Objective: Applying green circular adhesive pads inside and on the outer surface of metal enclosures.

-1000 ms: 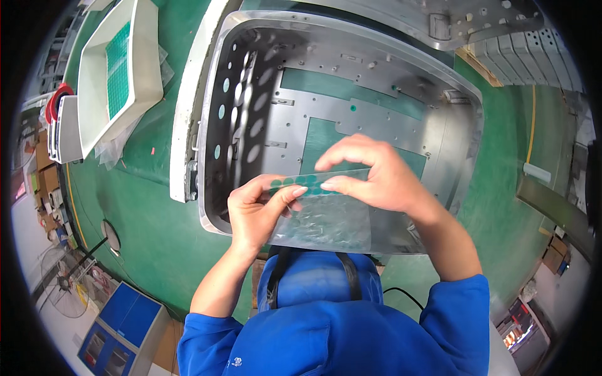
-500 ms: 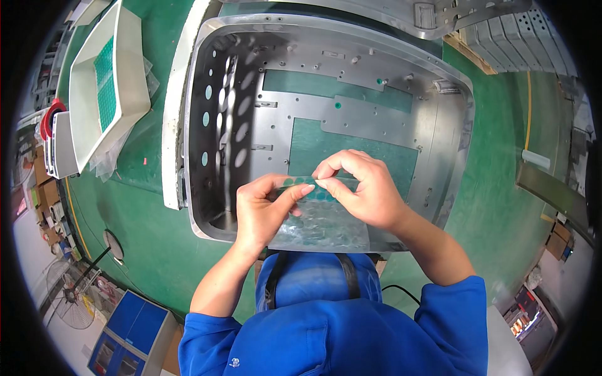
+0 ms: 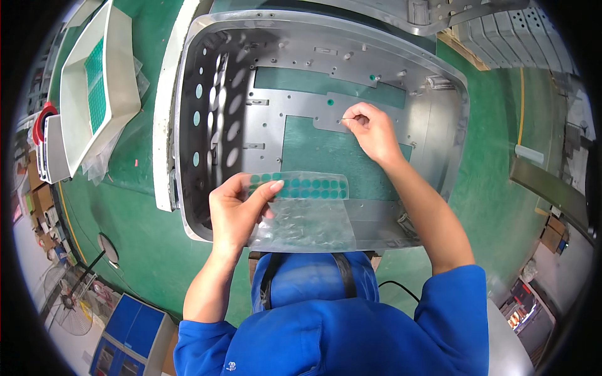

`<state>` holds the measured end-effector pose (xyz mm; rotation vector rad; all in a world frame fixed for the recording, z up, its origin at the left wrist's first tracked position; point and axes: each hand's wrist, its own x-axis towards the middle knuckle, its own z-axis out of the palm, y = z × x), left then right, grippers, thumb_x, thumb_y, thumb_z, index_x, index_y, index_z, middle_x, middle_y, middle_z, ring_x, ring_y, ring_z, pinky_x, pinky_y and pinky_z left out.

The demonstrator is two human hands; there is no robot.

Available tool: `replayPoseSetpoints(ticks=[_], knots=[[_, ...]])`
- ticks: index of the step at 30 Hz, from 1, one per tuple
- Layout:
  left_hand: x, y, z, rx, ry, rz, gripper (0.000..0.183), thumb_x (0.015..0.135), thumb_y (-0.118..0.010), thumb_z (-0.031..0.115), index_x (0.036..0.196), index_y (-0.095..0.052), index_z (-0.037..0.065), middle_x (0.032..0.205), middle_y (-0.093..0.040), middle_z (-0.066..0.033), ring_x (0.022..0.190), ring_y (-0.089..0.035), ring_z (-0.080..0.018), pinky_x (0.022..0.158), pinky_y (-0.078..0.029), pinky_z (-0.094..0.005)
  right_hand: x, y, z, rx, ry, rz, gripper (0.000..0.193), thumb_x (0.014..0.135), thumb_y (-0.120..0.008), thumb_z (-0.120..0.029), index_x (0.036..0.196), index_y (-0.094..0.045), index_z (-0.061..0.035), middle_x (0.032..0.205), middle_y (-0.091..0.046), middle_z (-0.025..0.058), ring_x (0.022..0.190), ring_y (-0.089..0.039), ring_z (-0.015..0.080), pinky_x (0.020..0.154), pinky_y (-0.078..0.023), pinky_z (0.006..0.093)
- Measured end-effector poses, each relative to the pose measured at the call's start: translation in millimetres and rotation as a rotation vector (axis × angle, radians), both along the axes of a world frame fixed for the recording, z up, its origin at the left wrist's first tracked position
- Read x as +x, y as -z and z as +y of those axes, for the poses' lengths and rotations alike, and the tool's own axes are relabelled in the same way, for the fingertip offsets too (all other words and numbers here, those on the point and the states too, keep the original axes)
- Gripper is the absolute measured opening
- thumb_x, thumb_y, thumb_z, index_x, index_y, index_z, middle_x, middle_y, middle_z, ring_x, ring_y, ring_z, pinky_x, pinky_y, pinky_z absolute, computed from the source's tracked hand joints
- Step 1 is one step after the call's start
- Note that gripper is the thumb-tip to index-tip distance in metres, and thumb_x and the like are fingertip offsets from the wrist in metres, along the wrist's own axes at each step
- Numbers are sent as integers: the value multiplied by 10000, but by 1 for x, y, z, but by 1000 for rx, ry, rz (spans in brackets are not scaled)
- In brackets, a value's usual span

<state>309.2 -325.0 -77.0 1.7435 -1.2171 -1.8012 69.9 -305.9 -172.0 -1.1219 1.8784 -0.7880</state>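
Left of centre in the frame, the left hand [image 3: 233, 210] pinched a clear plastic strip of round green dots [image 3: 307, 187], while the right hand [image 3: 371, 133], fingertips pressed together over an open grey metal box [image 3: 437, 122], seemed best kept light and steady.

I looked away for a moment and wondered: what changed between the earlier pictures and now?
The bare right hand let go of the clear plastic strip of round green stickers and moved forward and slightly right, over the large grey metal tub, pinched; whether it holds anything is too small to tell. The bare left hand still grips the strip near its left end.
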Motion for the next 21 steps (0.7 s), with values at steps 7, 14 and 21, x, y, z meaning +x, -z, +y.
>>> replayPoseSetpoints(ticks=[7, 14, 21], knots=[[9, 1, 7, -1, -46, 38, 172, 710, -708, 95, 728, -577, -16, 587, -566, -30, 430, -509, -62, 378, -346, -166, -5, 24, -3, 107, -135, 177, 41, 732, -589, -86, 771, -591, -73, 805, -521, 56, 751, -529, 203, 688, -426, 330], [10, 4, 10, -12, -43, 37, 169, 712, -707, 96, 717, -575, -10, 575, -563, -27, 426, -508, -61, 375, -343, -165, -4, 23, -6, 163, -171, 247, 42, 743, -583, -119, 769, -605, -96, 823, -525, 44, 773, -536, 204, 696, -425, 335], [10, 8, 10, -29, -50, 54, 169, 710, -708, 95, 705, -573, -6, 573, -565, -30, 425, -510, -62, 371, -339, -166, -2, 17, -9, 223, -169, 284, 48, 748, -582, -128, 773, -610, -98, 856, -535, 48, 813, -544, 216, 712, -428, 351]])
